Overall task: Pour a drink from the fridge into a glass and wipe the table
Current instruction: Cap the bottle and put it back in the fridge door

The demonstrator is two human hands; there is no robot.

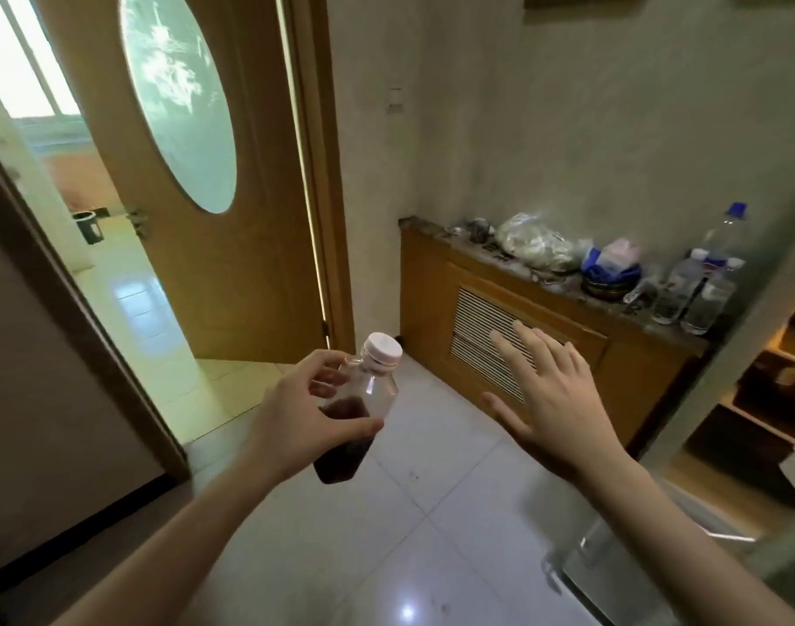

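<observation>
I take the bottle [357,411] as my landmark and read across from the left. Well to its left stands the wooden door [196,173] with the oval pane, swung open onto a bright tiled room. My left hand [296,417] grips the bottle around its middle, thumb across the front and the other fingers curled behind — a firm wrap, as far as I can see. The bottle tilts with its white cap [383,348] up and away from me; dark drink fills roughly its lower half, and the cap is on. It hangs in the air over the pale floor tiles, resting on nothing.

To the right of the bottle my right hand [562,399] is spread flat, fingers apart, holding nothing, palm toward the low wooden cabinet [544,309] with the slatted grille. Farther right, on the cabinet top, sit several clear water bottles [698,291] and some bags. At the far right edge is what looks like an open fridge door [612,571].

I judge the fetching step is nearly done — the drink is out. No glass or table shows, so next comes shutting the fridge with the free hand, then carrying the bottle, upright, to the glass.
</observation>
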